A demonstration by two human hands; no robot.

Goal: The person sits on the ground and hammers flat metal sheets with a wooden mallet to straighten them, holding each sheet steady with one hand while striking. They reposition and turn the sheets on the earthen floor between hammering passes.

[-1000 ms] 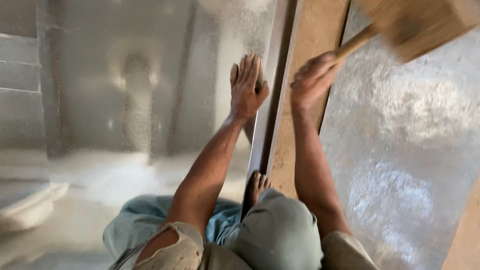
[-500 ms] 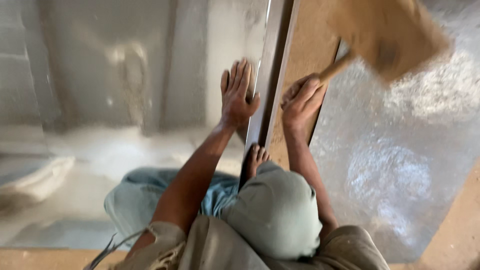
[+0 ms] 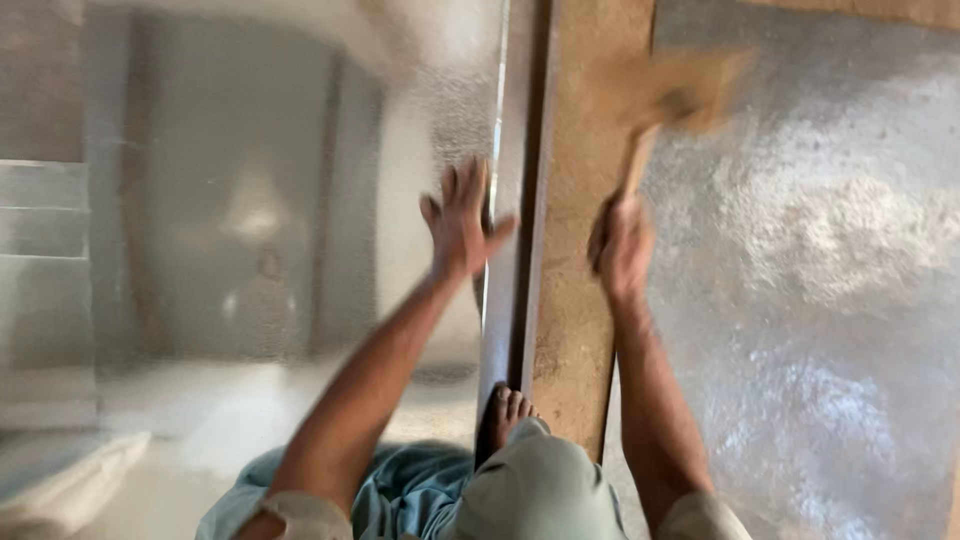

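The right hand has its grip clenched around a wooden mallet over the wooden strip. The left hand, grip released and fingers spread, lies flat on the textured metal sheet.

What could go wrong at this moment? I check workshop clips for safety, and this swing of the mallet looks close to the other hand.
1. The left hand is spread flat on the textured metal sheet beside the thin upright edge; a slip might cut the palm.
2. The right hand swings a wooden mallet, blurred with motion, near that hand; a glancing blow could reach the fingers.
3. A bare foot rests by the frame rail, unprotected from a dropped mallet.
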